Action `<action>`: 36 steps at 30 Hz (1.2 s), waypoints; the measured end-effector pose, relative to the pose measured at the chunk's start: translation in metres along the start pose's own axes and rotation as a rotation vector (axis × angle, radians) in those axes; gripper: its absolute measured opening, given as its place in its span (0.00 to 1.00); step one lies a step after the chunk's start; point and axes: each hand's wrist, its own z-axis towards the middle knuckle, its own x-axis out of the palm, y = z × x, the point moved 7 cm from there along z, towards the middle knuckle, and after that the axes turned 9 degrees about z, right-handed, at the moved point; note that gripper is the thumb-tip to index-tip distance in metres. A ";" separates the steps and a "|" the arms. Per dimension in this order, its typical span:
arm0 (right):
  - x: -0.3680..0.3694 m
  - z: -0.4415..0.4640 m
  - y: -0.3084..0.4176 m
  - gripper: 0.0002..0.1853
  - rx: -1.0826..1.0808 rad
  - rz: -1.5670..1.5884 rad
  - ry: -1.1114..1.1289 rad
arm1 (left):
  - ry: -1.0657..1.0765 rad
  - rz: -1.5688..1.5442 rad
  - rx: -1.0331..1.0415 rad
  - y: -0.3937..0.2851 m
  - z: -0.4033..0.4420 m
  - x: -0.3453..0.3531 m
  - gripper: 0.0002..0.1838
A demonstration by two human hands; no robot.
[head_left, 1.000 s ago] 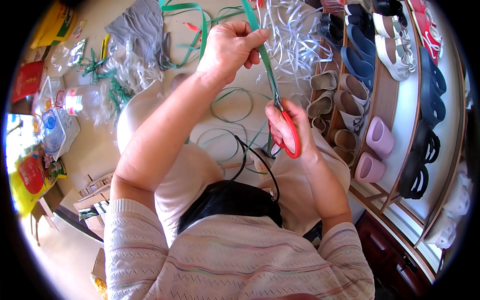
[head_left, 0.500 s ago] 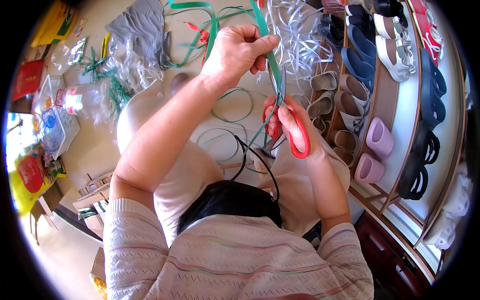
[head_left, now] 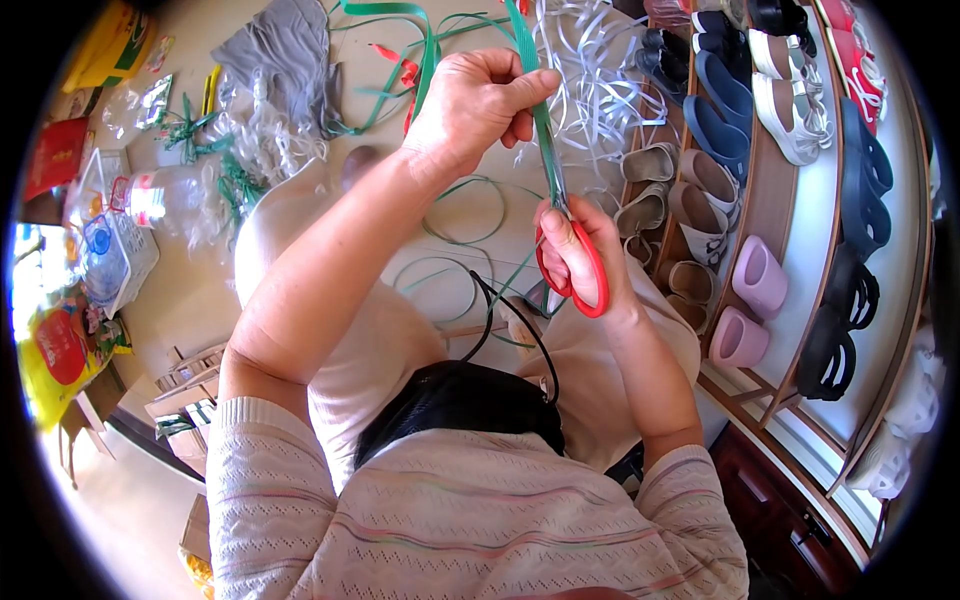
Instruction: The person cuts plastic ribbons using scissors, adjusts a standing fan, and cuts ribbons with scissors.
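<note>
My left hand (head_left: 480, 105) pinches a flat green plastic strap (head_left: 522, 38) between thumb and fingers. The strap runs down from the hand to the blades of red-handled scissors (head_left: 602, 275). Those scissors are gripped in my right hand (head_left: 585, 245), thumb and fingers in the loops. Their blades look closed along the strap, just below my left hand. A thin green strip (head_left: 512, 272) trails down from near the scissors toward coiled green strips (head_left: 500, 215) above the floor between my legs.
Shoe racks (head_left: 760, 195) with several pairs stand close on the right. Ahead on the floor lie white strips (head_left: 595, 80), a grey cloth (head_left: 280, 60) and red scraps (head_left: 408, 72). A plastic bottle (head_left: 170, 198) and a white basket (head_left: 140, 262) are at the left. A black bag (head_left: 455, 410) sits on my lap.
The scissor blades have gone from spread to closed on the strap, and the handles have come together. My left hand has stayed in place.
</note>
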 end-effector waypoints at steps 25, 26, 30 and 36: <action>0.004 -0.002 -0.007 0.13 0.041 -0.058 0.022 | -0.145 0.022 0.023 -0.006 0.010 -0.022 0.13; 0.005 -0.003 -0.008 0.13 0.053 -0.053 0.030 | -0.144 0.038 0.030 -0.004 0.011 -0.023 0.13; 0.000 0.000 -0.002 0.14 0.012 -0.049 0.030 | -0.106 0.113 0.019 -0.001 0.007 -0.015 0.14; -0.002 -0.001 0.001 0.15 0.011 -0.034 0.027 | -0.085 0.098 -0.004 0.002 0.006 -0.009 0.14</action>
